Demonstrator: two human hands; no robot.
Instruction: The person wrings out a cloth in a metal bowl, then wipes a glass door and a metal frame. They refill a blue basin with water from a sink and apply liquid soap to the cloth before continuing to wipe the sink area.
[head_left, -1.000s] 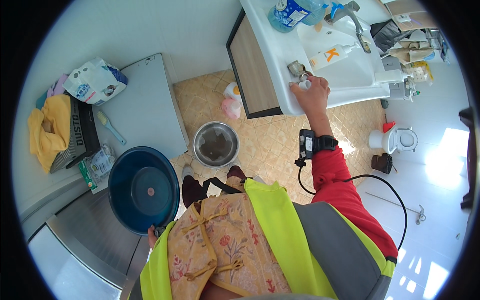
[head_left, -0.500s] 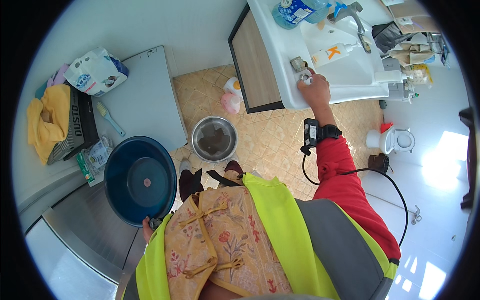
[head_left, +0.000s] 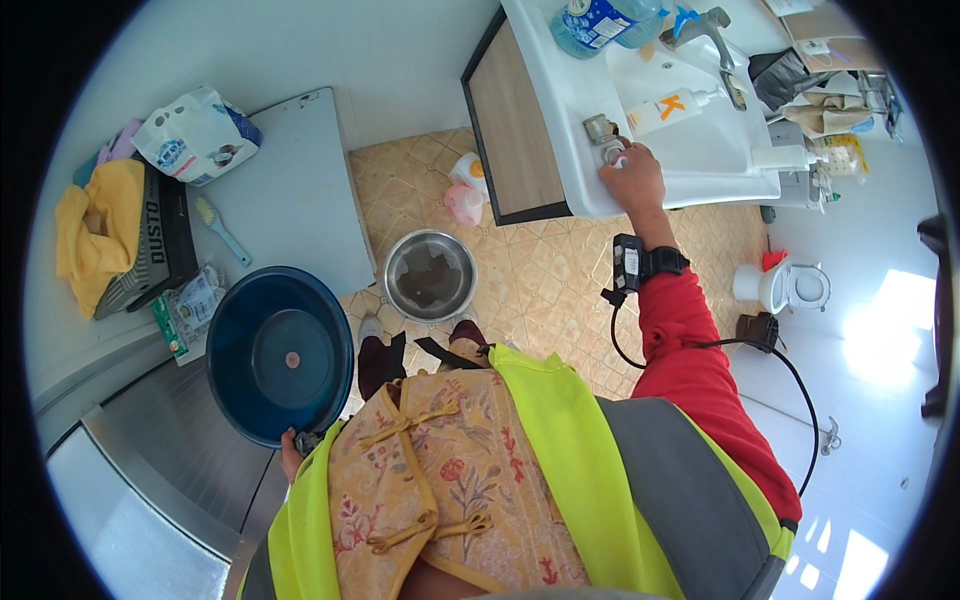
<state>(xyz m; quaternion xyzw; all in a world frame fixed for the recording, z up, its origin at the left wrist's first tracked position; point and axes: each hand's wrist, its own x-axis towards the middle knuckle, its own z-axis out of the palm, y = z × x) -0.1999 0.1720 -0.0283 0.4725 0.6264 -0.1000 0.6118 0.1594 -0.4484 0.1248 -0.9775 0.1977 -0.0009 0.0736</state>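
Blue basin (head_left: 245, 352) clamped in left grip (head_left: 291, 453); right grip (head_left: 638, 182) pinching small white object (head_left: 620, 161).

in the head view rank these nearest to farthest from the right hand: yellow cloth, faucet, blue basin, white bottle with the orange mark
Measured from the right hand:
1. white bottle, just beyond the hand
2. faucet, farther beyond, slightly right
3. blue basin, well to the left
4. yellow cloth, far left, past the basin
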